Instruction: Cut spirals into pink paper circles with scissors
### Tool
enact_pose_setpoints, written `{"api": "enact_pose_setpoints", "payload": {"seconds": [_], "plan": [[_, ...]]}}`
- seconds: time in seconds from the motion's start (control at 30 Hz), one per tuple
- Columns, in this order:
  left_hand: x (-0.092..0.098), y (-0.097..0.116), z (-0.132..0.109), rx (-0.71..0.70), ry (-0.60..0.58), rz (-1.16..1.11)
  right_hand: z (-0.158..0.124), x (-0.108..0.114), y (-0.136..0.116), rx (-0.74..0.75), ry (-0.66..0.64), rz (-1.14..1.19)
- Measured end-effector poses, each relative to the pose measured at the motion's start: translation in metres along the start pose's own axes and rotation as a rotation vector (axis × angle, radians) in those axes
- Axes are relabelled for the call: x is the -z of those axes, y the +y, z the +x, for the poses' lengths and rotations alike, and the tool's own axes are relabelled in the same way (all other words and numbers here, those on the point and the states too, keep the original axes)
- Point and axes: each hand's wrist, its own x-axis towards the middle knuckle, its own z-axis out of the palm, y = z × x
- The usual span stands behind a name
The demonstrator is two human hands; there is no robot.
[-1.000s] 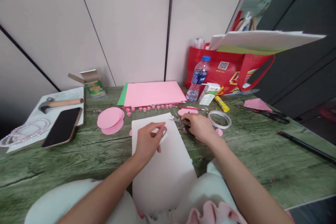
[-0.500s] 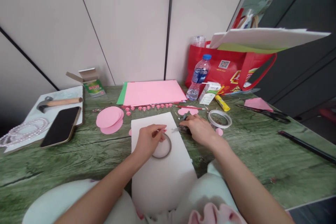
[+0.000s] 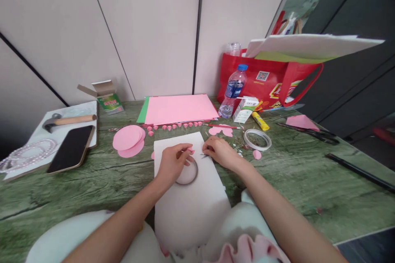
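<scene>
My left hand (image 3: 174,161) is closed, with a small pink paper piece (image 3: 191,151) pinched at its fingertips. A thin tape roll (image 3: 196,172) hangs at its lower fingers, over a white board (image 3: 194,205) in front of me. Across from it, my right hand (image 3: 220,152) is closed at the board's right edge. A small greyish tip shows under its fingers; what it belongs to I cannot make out. Behind the board runs a row of small pink paper rolls (image 3: 180,125). Beyond the right hand is a pink scalloped paper cutout (image 3: 220,130).
Pink paper discs (image 3: 126,137), a phone (image 3: 71,149) and a hammer (image 3: 74,119) lie left. A wider tape roll (image 3: 257,139), glue stick (image 3: 261,121), bottle (image 3: 233,92), scissors (image 3: 321,134) and red bag (image 3: 247,70) are right. Pink sheets (image 3: 182,109) lie behind.
My right hand has moved left and closer to my left hand, onto the board's edge. The tape roll at my left hand has shifted slightly left.
</scene>
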Motion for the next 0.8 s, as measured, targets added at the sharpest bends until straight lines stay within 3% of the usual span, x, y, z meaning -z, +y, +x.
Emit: {"api": "enact_pose_setpoints", "payload": {"seconds": [0.53, 0.8], "plan": [[0.003, -0.009, 0.003, -0.058, -0.013, 0.035, -0.002, -0.002, 0.005, 0.01, -0.074, 0.078], [0.004, -0.01, 0.003, -0.07, -0.008, 0.054, -0.002, 0.007, -0.009, 0.069, 0.021, 0.277]]}}
